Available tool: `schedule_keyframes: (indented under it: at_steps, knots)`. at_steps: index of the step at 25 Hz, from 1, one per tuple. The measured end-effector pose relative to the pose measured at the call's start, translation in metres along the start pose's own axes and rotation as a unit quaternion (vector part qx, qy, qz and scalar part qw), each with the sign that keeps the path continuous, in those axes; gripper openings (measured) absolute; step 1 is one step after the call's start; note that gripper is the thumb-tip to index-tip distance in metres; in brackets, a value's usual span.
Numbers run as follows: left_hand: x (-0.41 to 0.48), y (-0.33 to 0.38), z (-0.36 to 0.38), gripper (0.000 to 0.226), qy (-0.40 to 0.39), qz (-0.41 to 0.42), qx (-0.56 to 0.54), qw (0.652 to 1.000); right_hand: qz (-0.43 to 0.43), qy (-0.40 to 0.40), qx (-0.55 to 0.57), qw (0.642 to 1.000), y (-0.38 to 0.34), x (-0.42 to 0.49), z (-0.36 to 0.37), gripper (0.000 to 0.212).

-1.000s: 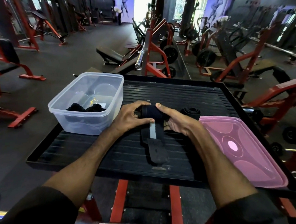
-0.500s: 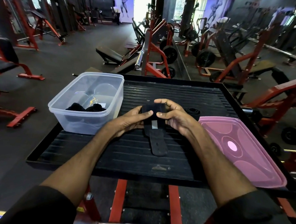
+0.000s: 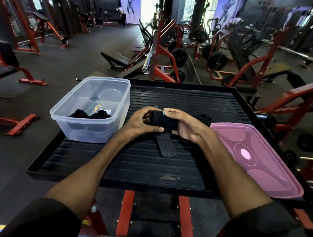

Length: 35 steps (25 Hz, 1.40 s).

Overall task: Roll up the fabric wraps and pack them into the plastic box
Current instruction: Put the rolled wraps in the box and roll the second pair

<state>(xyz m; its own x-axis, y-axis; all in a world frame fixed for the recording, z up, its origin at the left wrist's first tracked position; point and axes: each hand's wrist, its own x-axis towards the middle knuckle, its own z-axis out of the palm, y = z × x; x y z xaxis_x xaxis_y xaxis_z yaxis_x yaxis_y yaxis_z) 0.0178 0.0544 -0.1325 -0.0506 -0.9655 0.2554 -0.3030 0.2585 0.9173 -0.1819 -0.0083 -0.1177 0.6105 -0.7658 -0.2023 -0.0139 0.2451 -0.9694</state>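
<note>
From the head view, your left hand (image 3: 142,125) and right hand (image 3: 187,128) both clamp the half-rolled fabric wrap (image 3: 162,121) above the table (image 3: 149,165), right of the plastic box (image 3: 81,130), with its loose tail (image 3: 166,146) trailing down. Slacken either grip and the coil likely springs open; uneven tension may telescope it.

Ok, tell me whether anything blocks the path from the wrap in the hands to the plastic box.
Nothing visible does. The left hand and right hand grip the wrap just right of the open plastic box; the pink lid lies far right. Dark rolls fill only the box's near end.
</note>
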Motion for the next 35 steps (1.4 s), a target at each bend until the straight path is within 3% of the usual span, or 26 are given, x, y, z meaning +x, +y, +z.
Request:
schedule_keyframes:
  at_steps: [3,6,9,12,17,24,28,30,33,35]
  knots:
    - [0.001,0.005,-0.001,0.062,0.026,0.006,-0.025,0.999,0.008,-0.026,-0.054,0.998,0.007,0.003,-0.003,0.05]
    - [0.0,0.008,0.0,0.065,0.007,-0.014,-0.037,0.999,-0.011,-0.003,-0.061,0.998,0.007,0.002,-0.002,0.043]
    - [-0.004,0.011,-0.002,0.065,-0.047,-0.102,-0.16,0.981,-0.031,0.032,-0.018,0.999,0.006,0.002,0.002,0.054]
    - [-0.002,0.012,-0.004,0.059,-0.084,-0.173,-0.282,0.94,-0.052,0.058,0.023,0.997,0.006,0.002,0.005,0.042]
    - [-0.003,0.008,0.003,0.067,-0.105,-0.19,-0.207,0.954,-0.137,0.066,-0.001,0.988,0.003,-0.001,0.009,0.054]
    - [-0.001,0.008,-0.002,0.059,-0.11,-0.191,-0.228,0.948,-0.233,0.074,-0.12,0.962,0.0,-0.004,0.011,0.061]
    - [-0.002,0.007,0.002,0.048,-0.036,-0.164,-0.188,0.968,-0.25,0.064,-0.164,0.952,0.0,-0.003,0.012,0.065]
    - [-0.002,0.006,0.005,0.049,0.01,-0.129,-0.158,0.979,-0.222,0.033,-0.111,0.968,-0.002,-0.004,0.009,0.069]
    - [-0.001,0.004,0.006,0.059,0.035,-0.049,-0.109,0.992,-0.131,-0.025,0.088,0.987,-0.011,-0.007,0.004,0.074]
    - [0.0,0.004,0.007,0.066,0.029,0.004,-0.049,0.998,-0.083,0.007,0.106,0.991,-0.012,-0.005,0.005,0.067]
